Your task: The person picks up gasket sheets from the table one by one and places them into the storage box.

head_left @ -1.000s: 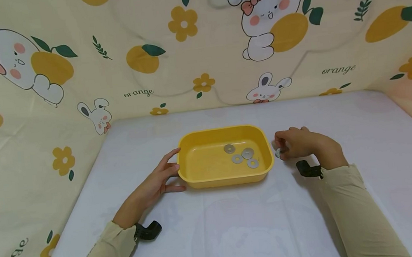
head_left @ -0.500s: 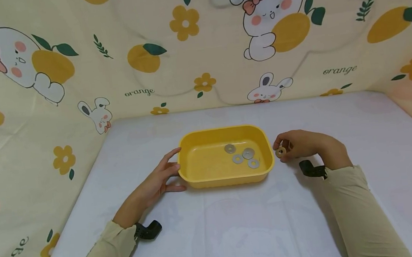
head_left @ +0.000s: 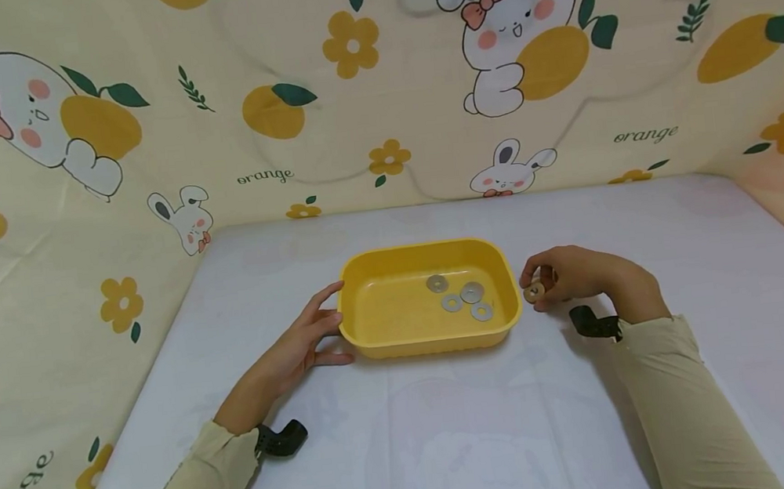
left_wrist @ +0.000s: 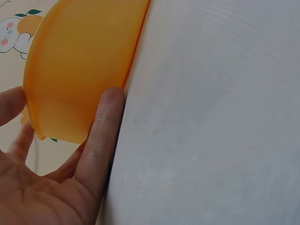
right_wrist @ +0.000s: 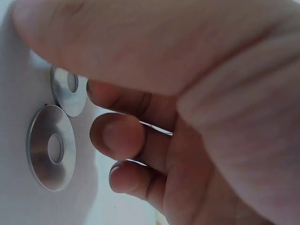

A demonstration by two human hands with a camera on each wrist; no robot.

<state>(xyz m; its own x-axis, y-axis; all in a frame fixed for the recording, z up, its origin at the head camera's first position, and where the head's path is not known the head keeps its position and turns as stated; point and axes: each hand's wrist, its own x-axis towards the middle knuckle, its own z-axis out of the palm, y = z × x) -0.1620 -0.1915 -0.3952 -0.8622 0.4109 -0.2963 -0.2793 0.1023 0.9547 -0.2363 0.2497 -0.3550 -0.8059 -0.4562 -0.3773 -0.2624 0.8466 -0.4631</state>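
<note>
A shallow yellow plastic tray (head_left: 416, 347) stands on the table, with several flat metal washers (head_left: 471, 292) lying in its right half. My left hand (head_left: 292, 352) rests against the tray's left end, fingers spread. In the left wrist view the thumb (left_wrist: 107, 122) lies along the foot of the tray wall. Right of the tray, my right hand (head_left: 579, 272) has thumb and bent fingers around a washer (head_left: 530, 298). In the right wrist view two washers show close to the fingertips, one whole (right_wrist: 38, 159) and one partly behind the thumb (right_wrist: 93, 42); I cannot tell whether either is pinched.
A white cloth (head_left: 453, 435) covers the table. Patterned fabric (head_left: 326, 148) with rabbits and oranges hangs behind and along the left and right sides. Each wrist carries a small black camera mount, one on the left (head_left: 283, 440) and one on the right (head_left: 591, 321).
My right hand has shifted slightly right and its thumb and fingers have parted, showing more of the washer between them; since half a second ago it has barely moved. Left hand and tray are unchanged.
</note>
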